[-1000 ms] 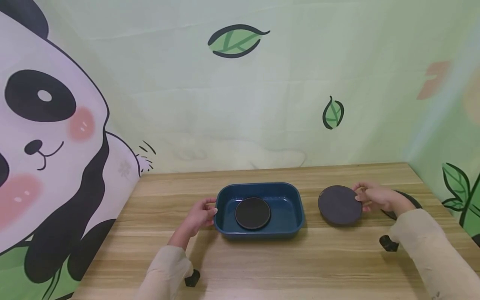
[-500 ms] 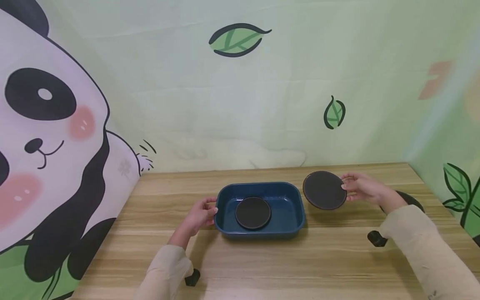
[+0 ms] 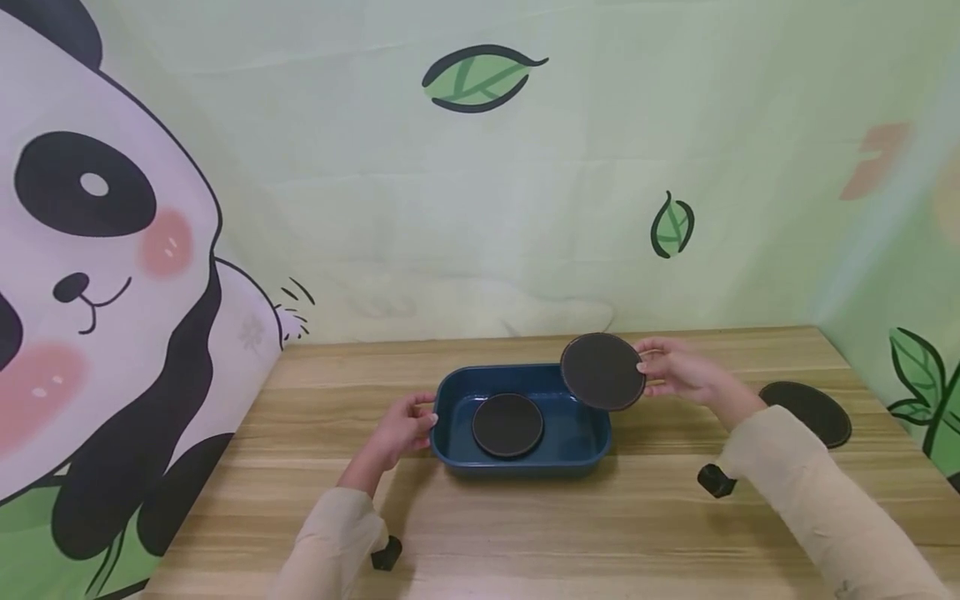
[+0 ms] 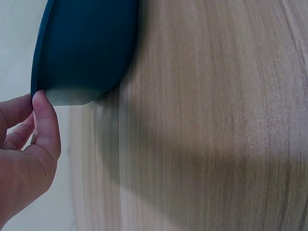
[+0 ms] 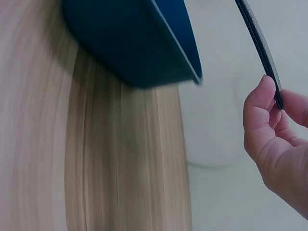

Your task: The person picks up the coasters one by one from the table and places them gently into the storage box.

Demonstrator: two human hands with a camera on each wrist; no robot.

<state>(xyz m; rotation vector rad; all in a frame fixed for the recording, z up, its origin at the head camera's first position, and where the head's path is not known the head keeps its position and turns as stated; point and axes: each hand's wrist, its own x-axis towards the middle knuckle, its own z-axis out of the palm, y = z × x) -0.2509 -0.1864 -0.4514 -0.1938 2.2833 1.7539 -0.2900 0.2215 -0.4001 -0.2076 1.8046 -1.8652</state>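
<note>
A dark blue rectangular baking dish (image 3: 457, 462) stands on the table, with a round black coaster (image 3: 507, 426) lying flat inside, left of its middle. My left hand (image 3: 401, 433) pinches the dish's left rim between thumb and fingers; the left wrist view shows the thumb (image 4: 46, 118) against the rim. My right hand (image 3: 678, 372) pinches another round black coaster (image 3: 603, 372) by its right edge. This coaster is tilted in the air over the dish's back right corner. Seen edge-on in the right wrist view, the held coaster (image 5: 262, 50) is thin and apart from the dish.
A further round black coaster (image 3: 806, 413) lies on the wooden table (image 3: 555, 533) at the right, beyond the right forearm. Behind the table hangs a pale green backdrop (image 3: 360, 208) with leaves and a panda. Both sleeves carry a small black device near the wrist.
My right hand has carried the coaster left and up from beside the dish to over its back right corner. The coaster at the far right is now uncovered. My left hand stays on the rim.
</note>
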